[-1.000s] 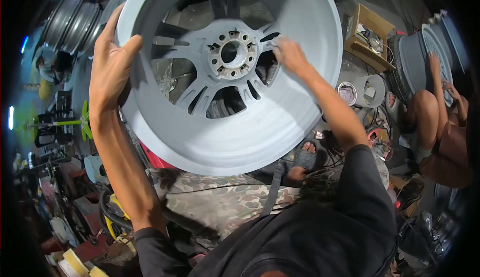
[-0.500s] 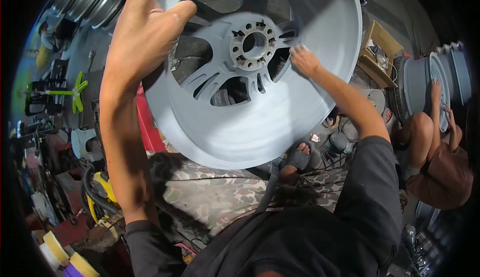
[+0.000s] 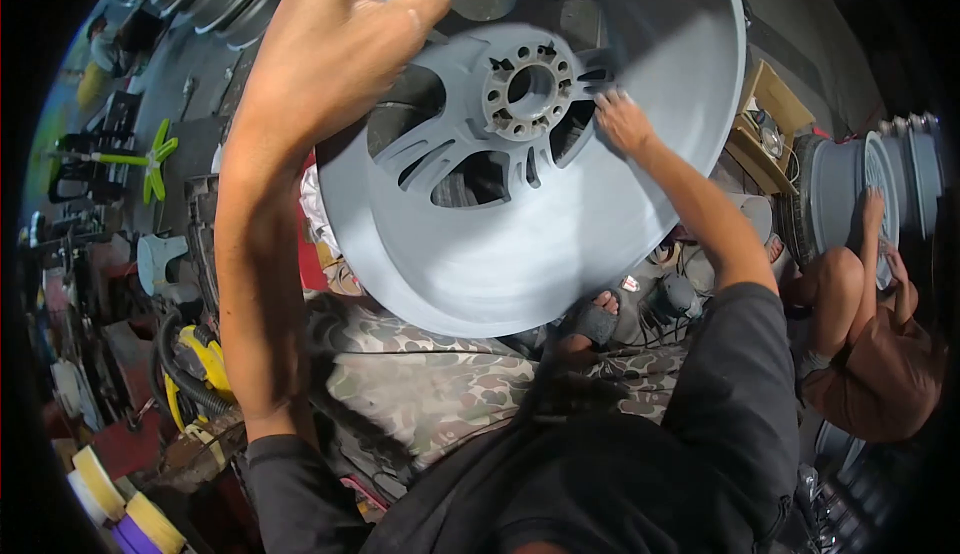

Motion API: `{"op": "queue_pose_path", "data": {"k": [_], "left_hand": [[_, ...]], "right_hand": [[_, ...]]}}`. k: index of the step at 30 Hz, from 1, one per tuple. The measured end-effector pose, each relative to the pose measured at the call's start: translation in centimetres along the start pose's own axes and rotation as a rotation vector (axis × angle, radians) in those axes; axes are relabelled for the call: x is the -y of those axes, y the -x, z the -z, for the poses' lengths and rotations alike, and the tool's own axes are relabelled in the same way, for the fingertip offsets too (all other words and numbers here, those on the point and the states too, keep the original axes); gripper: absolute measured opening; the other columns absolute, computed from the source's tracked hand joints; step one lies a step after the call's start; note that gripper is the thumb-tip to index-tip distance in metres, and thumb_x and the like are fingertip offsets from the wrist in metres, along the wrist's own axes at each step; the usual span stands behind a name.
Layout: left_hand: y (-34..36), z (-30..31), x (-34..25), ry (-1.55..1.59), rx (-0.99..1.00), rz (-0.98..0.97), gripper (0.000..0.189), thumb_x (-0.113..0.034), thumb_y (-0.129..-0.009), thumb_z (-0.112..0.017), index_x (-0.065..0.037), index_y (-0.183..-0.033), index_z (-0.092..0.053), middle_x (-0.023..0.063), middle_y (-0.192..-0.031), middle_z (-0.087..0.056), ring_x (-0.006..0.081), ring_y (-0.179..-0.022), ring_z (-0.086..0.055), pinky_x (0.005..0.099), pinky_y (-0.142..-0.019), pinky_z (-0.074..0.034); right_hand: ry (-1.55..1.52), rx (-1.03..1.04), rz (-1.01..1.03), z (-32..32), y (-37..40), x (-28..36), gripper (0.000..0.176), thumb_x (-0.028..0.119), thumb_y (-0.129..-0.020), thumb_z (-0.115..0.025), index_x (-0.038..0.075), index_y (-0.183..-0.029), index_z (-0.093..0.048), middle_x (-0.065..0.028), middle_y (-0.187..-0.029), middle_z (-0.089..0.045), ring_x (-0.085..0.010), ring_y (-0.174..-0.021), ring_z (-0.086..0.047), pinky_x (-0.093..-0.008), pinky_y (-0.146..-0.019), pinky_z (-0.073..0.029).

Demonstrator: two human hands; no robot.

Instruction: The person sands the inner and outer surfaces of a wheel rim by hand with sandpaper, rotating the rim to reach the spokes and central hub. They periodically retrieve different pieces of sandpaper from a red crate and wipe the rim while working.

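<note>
Grey, dull and mostly even, over the visible inner wall of the wheel [image 3: 500, 264]. Tilted up in front of the body, with the lower edge just above or against the patterned trousers [image 3: 430, 394]. Judging by that coat, well along on the broad surfaces, with no large bare patch in sight. Probably less finished toward the middle: patchier, darker metal around the bolt holes of the hub [image 3: 502, 106], and narrow slots in the spokes [image 3: 452, 136], harder to judge. Brighter and duller bands across the wall, perhaps only from lamp and shadow, so no sure sign of unfinished work. Nothing to be said of the front face, turned away from view. At the upper left edge, a part-closed left hand [image 3: 350, 39], with thumb stretched over the rim and fingertips out of sight, but by the look of it with a hold on the wheel. Near the hub, by the outer end of a spoke, a right hand [image 3: 625, 124] with fingers bent and close together, tips at the grey surface; cannot tell about any small pad or cloth under them. Off to the right, another person [image 3: 868, 374], seated low, with both hands at a second wheel [image 3: 835, 194].
</note>
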State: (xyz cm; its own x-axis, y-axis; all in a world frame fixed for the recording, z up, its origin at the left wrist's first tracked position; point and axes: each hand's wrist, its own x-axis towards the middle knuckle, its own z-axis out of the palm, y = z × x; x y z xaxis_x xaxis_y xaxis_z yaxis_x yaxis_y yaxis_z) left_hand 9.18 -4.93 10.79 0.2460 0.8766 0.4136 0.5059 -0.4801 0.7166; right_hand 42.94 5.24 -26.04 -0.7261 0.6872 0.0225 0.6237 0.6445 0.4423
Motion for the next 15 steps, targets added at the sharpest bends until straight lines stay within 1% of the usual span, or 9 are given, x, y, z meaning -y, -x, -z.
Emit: {"op": "queue_pose_path", "data": {"k": [3,4,6,7,9,11,12,13,15], "left_hand": [[0.2,-0.4,-0.4,0.018,0.021,-0.024,0.061,-0.001,-0.078,-0.058,0.006,-0.138,-0.047,0.0182,-0.125,-0.059,0.0222,-0.116,-0.055,0.0328,-0.101,-0.044],[0.7,-0.6,-0.9,-0.078,-0.039,-0.033,0.061,-0.001,-0.079,-0.058,0.006,-0.138,-0.047,0.0182,-0.125,-0.059,0.0223,-0.116,-0.055,0.0332,-0.100,-0.045],[1.8,-1.4,-1.9,-0.173,-0.104,-0.037,0.061,-0.001,-0.079,-0.058,0.006,-0.138,-0.047,0.0182,-0.124,-0.059,0.0224,-0.115,-0.055,0.0336,-0.100,-0.045],[2.3,-2.1,-2.4,-0.289,-0.179,-0.125,0.061,-0.002,-0.080,-0.058,0.006,-0.139,-0.046,0.0183,-0.123,-0.060,0.0223,-0.114,-0.056,0.0339,-0.100,-0.045],[2.3,-1.5,-3.1,-0.409,-0.259,-0.208,0.062,-0.002,-0.080,-0.058,0.006,-0.140,-0.046,0.0184,-0.122,-0.060,0.0222,-0.112,-0.057,0.0341,-0.099,-0.046],[1.2,1.0,-4.3,0.013,0.169,-0.008,0.063,-0.003,-0.081,-0.058,0.005,-0.142,-0.045,0.0190,-0.119,-0.063,0.0220,-0.109,-0.059,0.0346,-0.098,-0.047],[1.0,1.0,-4.1,0.011,0.160,-0.005,0.063,-0.003,-0.081,-0.058,0.005,-0.142,-0.045,0.0190,-0.119,-0.063,0.0220,-0.109,-0.059,0.0346,-0.098,-0.047],[0.7,0.6,-3.8,0.030,0.120,0.070,0.063,-0.003,-0.081,-0.057,0.006,-0.142,-0.045,0.0190,-0.118,-0.063,0.0218,-0.108,-0.060,0.0348,-0.098,-0.047],[0.5,0.3,-1.8,0.055,0.073,0.162,0.063,-0.003,-0.081,-0.057,0.006,-0.142,-0.045,0.0190,-0.118,-0.064,0.0216,-0.106,-0.060,0.0350,-0.098,-0.048]], "right_hand": [[0.001,0.062,0.141,0.0,0.7,-0.1,0.020,0.020,-0.089,-0.057,0.009,-0.088,-0.073,-0.0076,-0.110,-0.065,-0.0254,-0.108,-0.059,-0.0383,-0.092,-0.047],[0.004,0.062,0.140,-0.4,0.7,-1.6,0.020,0.020,-0.089,-0.057,0.009,-0.088,-0.073,-0.0076,-0.110,-0.065,-0.0254,-0.108,-0.059,-0.0383,-0.092,-0.047],[0.057,-0.205,0.136,-0.7,-0.8,-6.0,0.019,0.020,-0.089,-0.057,0.012,-0.090,-0.073,-0.0066,-0.108,-0.065,-0.0250,-0.108,-0.059,-0.0385,-0.093,-0.047],[0.056,-0.206,0.143,0.8,-2.0,-7.3,0.019,0.020,-0.089,-0.057,0.012,-0.090,-0.073,-0.0066,-0.108,-0.065,-0.0250,-0.108,-0.059,-0.0385,-0.093,-0.047],[-0.021,0.314,-0.013,4.5,-4.6,-9.2,0.021,0.018,-0.092,-0.053,0.010,-0.099,-0.072,-0.0115,-0.119,-0.064,-0.0256,-0.116,-0.058,-0.0401,-0.097,-0.048],[-0.030,0.320,0.005,3.6,-4.3,-8.6,0.021,0.020,-0.091,-0.055,0.012,-0.098,-0.073,-0.0096,-0.118,-0.065,-0.0249,-0.115,-0.059,-0.0407,-0.098,-0.046],[-0.040,0.330,0.012,2.5,-3.7,-8.0,0.020,0.021,-0.090,-0.057,0.014,-0.098,-0.073,-0.0076,-0.118,-0.065,-0.0242,-0.113,-0.059,-0.0413,-0.099,-0.044],[0.136,0.084,0.073,0.7,-1.8,-5.8,0.023,0.021,-0.090,-0.056,0.014,-0.102,-0.073,-0.0092,-0.126,-0.064,-0.0257,-0.118,-0.056,-0.0418,-0.102,-0.042],[0.084,0.113,0.016,0.2,1.0,-0.1,0.027,0.021,-0.090,-0.056,0.011,-0.107,-0.074,-0.0126,-0.133,-0.059,-0.0289,-0.126,-0.051,-0.0440,-0.107,-0.039]]}}
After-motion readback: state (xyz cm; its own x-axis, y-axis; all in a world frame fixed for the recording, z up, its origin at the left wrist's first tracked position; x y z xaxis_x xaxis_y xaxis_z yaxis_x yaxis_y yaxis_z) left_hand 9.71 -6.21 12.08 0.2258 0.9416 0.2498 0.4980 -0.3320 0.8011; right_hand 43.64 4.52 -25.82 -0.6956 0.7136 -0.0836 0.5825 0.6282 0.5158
